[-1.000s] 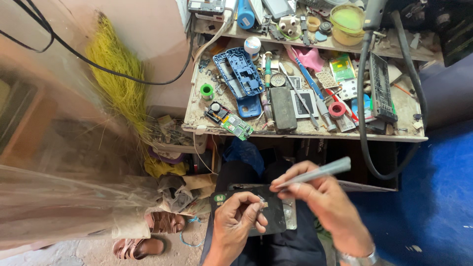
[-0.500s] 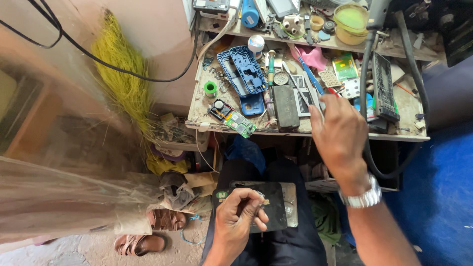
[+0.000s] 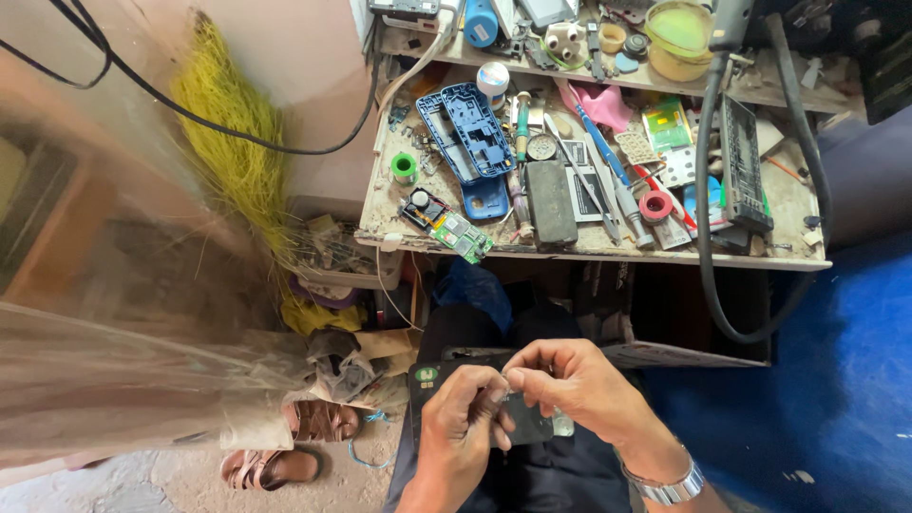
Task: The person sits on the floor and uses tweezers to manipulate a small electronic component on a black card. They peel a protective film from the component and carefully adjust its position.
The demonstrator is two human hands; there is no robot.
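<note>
At nine o'clock a yellow straw bundle (image 3: 233,152) hangs by the wall, with sandals (image 3: 285,446) on the floor below it. At six o'clock the left hand (image 3: 461,423) cradles a dark phone board (image 3: 518,418) over the lap, thumb pressed across it. The right hand (image 3: 579,385) meets it from three o'clock, fingertips pinched on something tiny at the board's top edge; what it is cannot be made out. At twelve o'clock the worktop (image 3: 589,252) holds a blue phone frame (image 3: 465,133) among tools. With nothing under the board but the lap, a slipped pinch would likely drop the small piece to the littered floor.
</note>
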